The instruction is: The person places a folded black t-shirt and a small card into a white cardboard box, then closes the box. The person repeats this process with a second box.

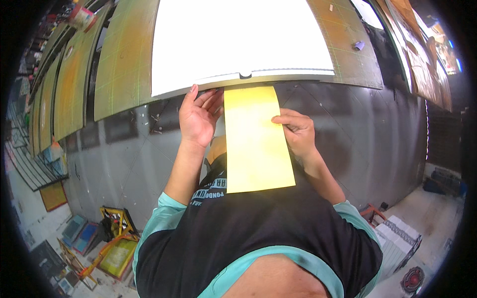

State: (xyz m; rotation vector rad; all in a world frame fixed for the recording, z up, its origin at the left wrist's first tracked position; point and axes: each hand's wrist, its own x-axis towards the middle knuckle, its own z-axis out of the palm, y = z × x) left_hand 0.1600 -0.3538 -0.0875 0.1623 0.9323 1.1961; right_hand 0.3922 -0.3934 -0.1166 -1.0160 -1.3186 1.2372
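A long yellow rectangular sheet [256, 139] is in front of my body, its far end at the table's near edge. My right hand [298, 131] is closed on the sheet's right edge, thumb on top and fingers beneath. My left hand [198, 116] is open, palm up, beside the sheet's upper left edge. Its thumb tip is at the near edge of a bright white flat panel [238, 39], and its fingertips come close to the yellow sheet; whether they touch it I cannot tell. The panel has a small dark notch in its near edge.
The panel lies on a greenish-brown board [124, 64] with green grid lines. Similar boards [74, 84] stand in a row to the left. A small purple scrap [358, 45] lies right of the panel. Framed screens [119, 258] are on the floor at lower left, and a white stack [397, 238] is at lower right.
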